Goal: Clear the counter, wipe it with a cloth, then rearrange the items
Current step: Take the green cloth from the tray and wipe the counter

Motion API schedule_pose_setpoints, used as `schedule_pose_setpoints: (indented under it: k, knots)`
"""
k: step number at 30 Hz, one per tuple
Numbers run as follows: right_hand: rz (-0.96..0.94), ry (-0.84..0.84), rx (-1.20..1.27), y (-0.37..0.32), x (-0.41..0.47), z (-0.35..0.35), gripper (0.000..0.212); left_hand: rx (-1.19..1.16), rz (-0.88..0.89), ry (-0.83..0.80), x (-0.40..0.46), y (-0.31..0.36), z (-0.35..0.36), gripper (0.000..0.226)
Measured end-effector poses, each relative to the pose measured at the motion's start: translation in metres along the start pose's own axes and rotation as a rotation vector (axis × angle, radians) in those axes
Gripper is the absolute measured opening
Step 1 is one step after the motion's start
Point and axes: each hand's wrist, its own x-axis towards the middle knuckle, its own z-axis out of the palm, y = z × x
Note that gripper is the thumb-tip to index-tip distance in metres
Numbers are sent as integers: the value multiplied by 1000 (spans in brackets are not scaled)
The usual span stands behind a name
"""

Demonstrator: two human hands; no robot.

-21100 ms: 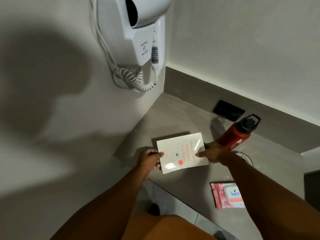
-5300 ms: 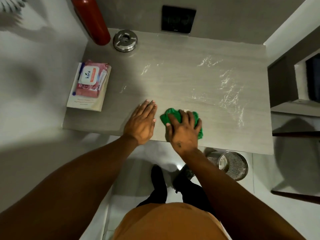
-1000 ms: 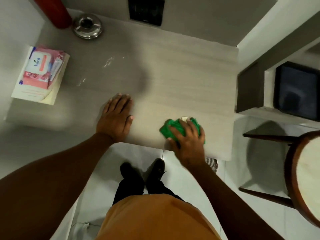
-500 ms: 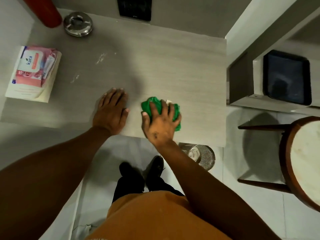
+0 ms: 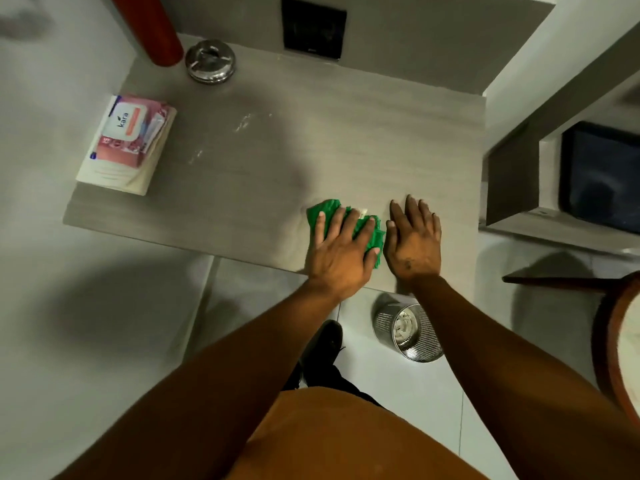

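- The green cloth (image 5: pixel 346 223) has been passed from the right hand to the left hand (image 5: pixel 341 252) within the last half second; it is now pressed flat under the left palm, near the front edge of the counter (image 5: pixel 277 161).
- The left fingers are spread over the cloth rather than closed around it; the right hand (image 5: pixel 414 242) is laid open and flat on the bare counter just beside it, holding nothing.
- From this swap it is judged that wiping goes on, probably toward the left part, where pale smears (image 5: pixel 247 121) remain.
- The wipes pack (image 5: pixel 133 133), stacked on the book (image 5: pixel 114 174), the red bottle (image 5: pixel 152 29) and the metal ashtray (image 5: pixel 210 62) are gathered at the far left; rearranging is not yet begun.
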Motion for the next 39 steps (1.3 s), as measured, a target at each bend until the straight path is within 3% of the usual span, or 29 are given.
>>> schedule_pose_setpoints:
  k: [6,11,13,18,21,26,29,34,36,39]
  knots:
    - [0,16,-13,2,0,0,50,9,-202,79,-44,-65,1,52]
    - [1,56,-4,-1,1,1,53,21,-678,94,-29,-175,-19,56]
    - [7,50,5,-3,1,0,53,-26,-794,113,-3,-178,-24,59]
    - [106,57,8,-21,8,6,52,10,-520,106,-2,-97,2,64]
    - [164,34,6,-30,12,11,53,24,-476,149,-28,-113,8,60]
    - [182,53,-7,-30,12,10,53,49,-719,154,-6,-202,-17,63]
    - [190,17,-14,-33,13,8,53,-35,-845,137,38,-209,-26,65]
    - [119,-64,-34,-31,15,0,55,70,-491,160,4,-154,2,65]
    - [107,-67,-38,-26,16,1,56,67,-496,196,-13,-166,5,65]
    - [107,-18,-20,-23,18,6,58,64,-660,203,5,-198,-9,65]
